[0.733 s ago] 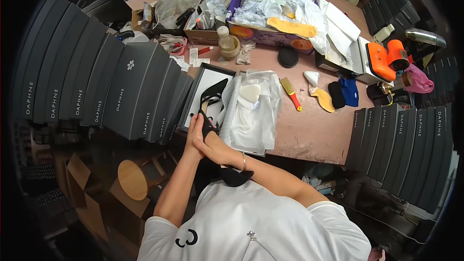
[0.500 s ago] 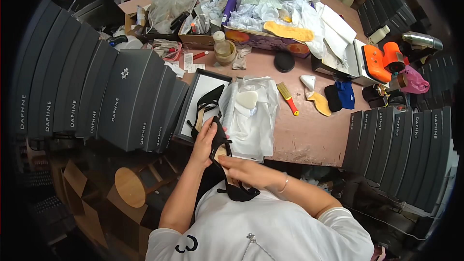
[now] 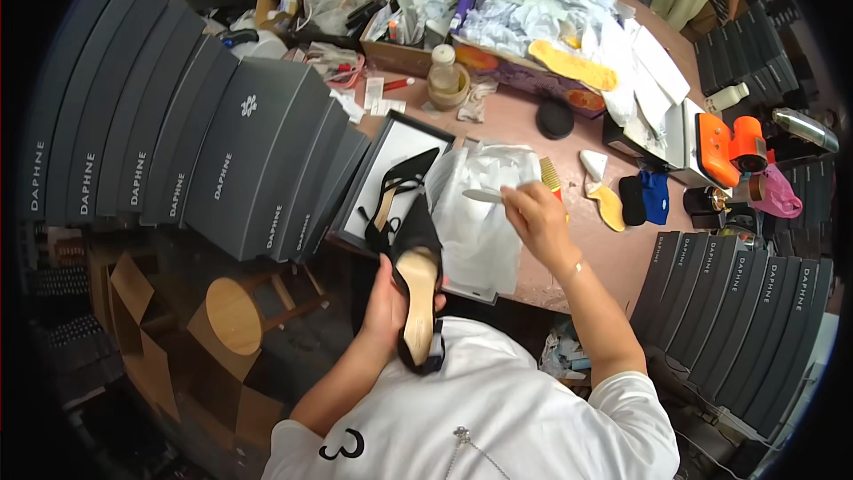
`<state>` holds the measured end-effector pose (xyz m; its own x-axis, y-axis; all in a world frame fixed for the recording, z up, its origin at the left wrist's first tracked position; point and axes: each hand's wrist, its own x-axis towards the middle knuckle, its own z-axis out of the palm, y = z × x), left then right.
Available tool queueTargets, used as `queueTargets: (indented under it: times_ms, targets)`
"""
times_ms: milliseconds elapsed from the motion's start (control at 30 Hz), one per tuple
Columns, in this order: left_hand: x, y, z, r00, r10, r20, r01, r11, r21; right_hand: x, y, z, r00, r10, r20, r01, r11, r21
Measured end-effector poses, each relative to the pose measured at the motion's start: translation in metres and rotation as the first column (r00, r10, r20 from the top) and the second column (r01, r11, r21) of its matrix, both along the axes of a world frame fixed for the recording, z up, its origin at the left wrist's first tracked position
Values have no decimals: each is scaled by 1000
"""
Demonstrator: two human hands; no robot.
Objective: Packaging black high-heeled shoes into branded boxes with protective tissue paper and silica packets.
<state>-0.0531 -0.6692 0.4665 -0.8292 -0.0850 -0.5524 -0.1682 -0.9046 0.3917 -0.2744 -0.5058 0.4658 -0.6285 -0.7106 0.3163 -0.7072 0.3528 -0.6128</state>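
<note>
RH (image 3: 544, 222) fingers (image 3: 515, 201) tight on wht pad (image 3: 481, 195)

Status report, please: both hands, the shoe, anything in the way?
Left hand: holding black shoe, insole up. Right hand: pinching white pad above tissue paper. Second shoe close ahead, possibly in the way.

room: a shoe workshop around me
shoeboxes (image 3: 258, 151): stacked on both sides
workbench (image 3: 586, 253): loose insole (image 3: 573, 66), crumpled paper (image 3: 524, 20)
pump (image 3: 418, 289): black, pointed
</note>
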Motion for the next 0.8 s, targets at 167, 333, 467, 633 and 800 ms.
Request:
queueTargets:
  times_ms: [167, 333, 467, 633, 800]
  targets:
    - [-32, 14, 3, 968, 235, 84, -222, 966, -136, 91, -11, 23, 941, 328, -77, -335, 938, -96]
    - [-27, 28, 13, 994, 72, 82, -66, 995, -73, 87, -30, -24, 946, 309, 92, -316, 946, 75]
    - [-13, 30, -21, 971, 43, 237, 14, 972, -234, 51, -26, -30, 928, 196, 317, -221, 974, 44]
    - [-22, 9, -14, 964, 27, 263, 7, 992, -127, 15, -20, -70, 888, 146, -435, -7, 952, 305]
    - [-32, 17, -25, 953, 121, 277, -83, 986, -147, 38, -20, -19, 930, -56, 363, 9, 992, 128]
